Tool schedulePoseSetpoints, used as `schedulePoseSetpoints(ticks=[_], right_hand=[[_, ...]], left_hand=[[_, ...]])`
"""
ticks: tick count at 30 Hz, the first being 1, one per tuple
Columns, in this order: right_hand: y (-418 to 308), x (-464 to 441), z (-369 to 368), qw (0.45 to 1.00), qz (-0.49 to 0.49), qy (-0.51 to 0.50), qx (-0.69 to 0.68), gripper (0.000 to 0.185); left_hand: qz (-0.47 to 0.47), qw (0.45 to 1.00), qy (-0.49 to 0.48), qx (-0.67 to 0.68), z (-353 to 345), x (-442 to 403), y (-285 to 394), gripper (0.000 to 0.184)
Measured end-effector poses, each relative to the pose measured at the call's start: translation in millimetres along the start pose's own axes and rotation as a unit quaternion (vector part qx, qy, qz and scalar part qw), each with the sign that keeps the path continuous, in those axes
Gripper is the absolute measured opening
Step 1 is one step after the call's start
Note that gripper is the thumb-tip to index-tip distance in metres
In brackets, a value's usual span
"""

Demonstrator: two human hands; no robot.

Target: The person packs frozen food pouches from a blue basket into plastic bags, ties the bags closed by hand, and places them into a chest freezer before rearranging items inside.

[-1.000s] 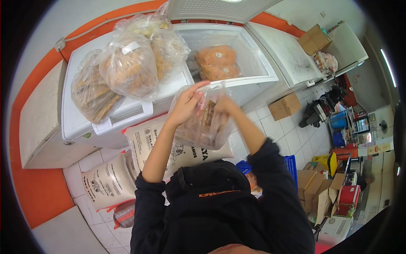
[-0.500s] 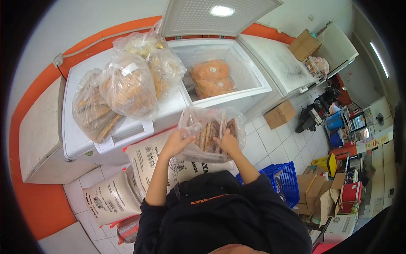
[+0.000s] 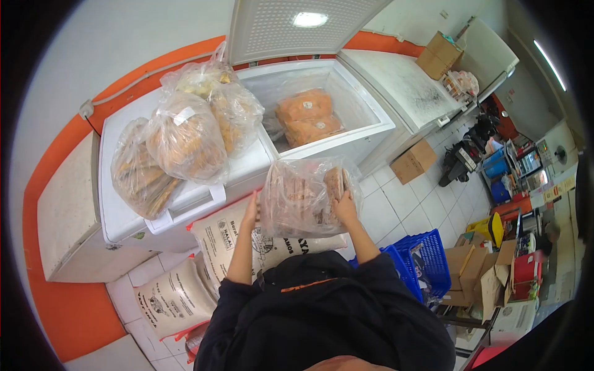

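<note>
A clear plastic bag [image 3: 297, 201] of brown, slab-like packs is held up in front of my torso, before the open freezer. At its left side, my left hand [image 3: 250, 213] has its fingers stretched out along the plastic. My right hand [image 3: 346, 209] grips the bag's right side around a brown slab [image 3: 335, 185]; whether its fingertips are inside or outside the plastic, I cannot tell. Beyond the bag, orange packs [image 3: 307, 105] lie in the chest freezer [image 3: 331, 143] under its raised lid [image 3: 291, 37].
Several filled plastic bags [image 3: 189, 133] rest on the freezer's closed left part. Printed sacks [image 3: 176, 294] stand on the floor below. A blue basket [image 3: 430, 263] and cardboard boxes [image 3: 461, 260] are at my right. Farther off are a carton [image 3: 413, 162] and a motorcycle [image 3: 461, 162].
My left hand has let go of the bag's near left edge and straightened along its side. The brown packs have turned to show broader faces. My right hand has shifted slightly right.
</note>
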State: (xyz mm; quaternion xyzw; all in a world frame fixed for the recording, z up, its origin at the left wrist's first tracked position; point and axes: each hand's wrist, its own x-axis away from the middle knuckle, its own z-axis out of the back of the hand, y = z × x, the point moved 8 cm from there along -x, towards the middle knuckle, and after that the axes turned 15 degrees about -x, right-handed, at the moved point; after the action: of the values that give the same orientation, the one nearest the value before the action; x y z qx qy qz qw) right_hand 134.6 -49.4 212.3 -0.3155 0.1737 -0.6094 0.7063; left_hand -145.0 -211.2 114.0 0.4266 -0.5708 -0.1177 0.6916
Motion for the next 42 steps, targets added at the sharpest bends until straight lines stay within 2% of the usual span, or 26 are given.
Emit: schedulePoseSetpoints(ticks=[2, 3, 4, 6, 7, 9, 10, 12, 13, 14, 15, 17, 19, 21, 23, 27, 28, 29, 30, 32, 33, 35, 36, 38, 41, 42], right_hand=[[11, -1, 0, 1.0, -0.011, -0.003, -0.011, 0.048], [12, -6, 3, 1.0, -0.018, -0.013, -0.013, 0.048], [6, -3, 8, 1.0, -0.006, -0.005, -0.014, 0.048], [-1, 13, 6, 0.996, 0.002, -0.058, 0.062, 0.046], [-10, 18, 13, 0.996, 0.005, -0.062, 0.066, 0.046], [-50, 32, 44, 0.984, 0.127, 0.069, 0.105, 0.047], [-49, 26, 45, 0.985, 0.125, 0.062, 0.104, 0.047], [-48, 15, 60, 0.969, 0.152, 0.138, 0.135, 0.042], [-45, 9, 56, 0.971, 0.147, 0.136, 0.131, 0.042], [-24, -7, 42, 0.992, 0.029, 0.059, 0.107, 0.048], [-2, -14, 29, 0.993, -0.087, -0.017, 0.079, 0.054], [-4, -13, 25, 0.994, -0.064, -0.018, 0.088, 0.056], [-1, -23, 20, 0.994, -0.038, -0.016, 0.099, 0.058], [25, -43, -3, 0.993, -0.055, -0.07, 0.082, 0.052], [23, -38, 3, 0.995, -0.041, -0.061, 0.063, 0.049], [16, -21, 10, 0.999, 0.015, -0.045, 0.001, 0.042], [16, -14, 10, 0.999, 0.007, -0.053, 0.003, 0.042], [2, -7, 9, 0.997, 0.043, -0.068, 0.01, 0.042], [-12, 2, 7, 0.993, 0.077, -0.084, 0.016, 0.041], [-30, 11, 3, 0.991, 0.08, -0.107, 0.024, 0.041], [-37, 13, 0, 0.988, 0.092, -0.117, 0.027, 0.042], [-29, 0, -12, 0.99, 0.088, -0.111, 0.008, 0.043], [-24, -9, -16, 0.992, 0.085, -0.089, 0.004, 0.044], [-23, -14, -19, 0.994, 0.078, -0.075, 0.003, 0.046], [-19, -23, -18, 0.997, 0.039, -0.071, 0.007, 0.05], [-13, -26, -15, 0.996, 0.042, -0.073, -0.014, 0.054]], left_hand=[[-0.193, 0.978, -0.056, 0.05, -35, -30, -19, 0.06], [-0.21, 0.975, -0.057, 0.051, -40, -18, -6, 0.06], [-0.197, 0.978, -0.047, 0.052, -42, 3, 3, 0.059], [-0.182, 0.981, -0.035, 0.06, -37, 19, 14, 0.057], [-0.171, 0.982, -0.065, 0.054, -34, 19, 13, 0.055], [-0.152, 0.983, -0.092, 0.049, -35, 33, 16, 0.054], [-0.179, 0.983, -0.018, 0.039, -25, 52, 35, 0.058], [-0.201, 0.978, 0.057, 0.02, -16, 49, 53, 0.063], [-0.219, 0.968, 0.101, -0.064, -16, 27, 57, 0.06], [-0.237, 0.949, 0.145, -0.146, -18, 22, 67, 0.058], [-0.24, 0.948, 0.146, -0.149, -24, 19, 67, 0.058], [-0.196, 0.843, 0.307, -0.396, -28, 30, 85, 0.055], [-0.193, 0.827, 0.298, -0.436, -33, 31, 98, 0.051], [-0.186, 0.81, 0.287, -0.477, -34, 29, 98, 0.047], [-0.238, 0.788, 0.254, -0.509, -38, 33, 99, 0.043], [-0.249, 0.783, 0.302, -0.483, -28, 76, 78, 0.036], [-0.253, 0.818, 0.313, -0.411, -15, 86, 69, 0.031], [-0.252, 0.847, 0.323, -0.338, -5, 95, 60, 0.026], [-0.24, 0.85, 0.318, -0.344, -5, 101, 53, 0.026], [-0.265, 0.786, 0.379, -0.411, -10, 121, 53, 0.019], [-0.258, 0.787, 0.38, -0.412, -6, 122, 47, 0.019], [-0.158, 0.889, 0.327, -0.28, 9, 108, 19, 0.028], [-0.155, 0.889, 0.329, -0.278, 2, 103, 14, 0.028], [-0.251, 0.815, 0.434, -0.289, -18, 114, 16, 0.045], [-0.27, 0.837, 0.402, -0.255, -36, 109, 26, 0.057], [-0.285, 0.843, 0.4, -0.22, -42, 114, 33, 0.056]])
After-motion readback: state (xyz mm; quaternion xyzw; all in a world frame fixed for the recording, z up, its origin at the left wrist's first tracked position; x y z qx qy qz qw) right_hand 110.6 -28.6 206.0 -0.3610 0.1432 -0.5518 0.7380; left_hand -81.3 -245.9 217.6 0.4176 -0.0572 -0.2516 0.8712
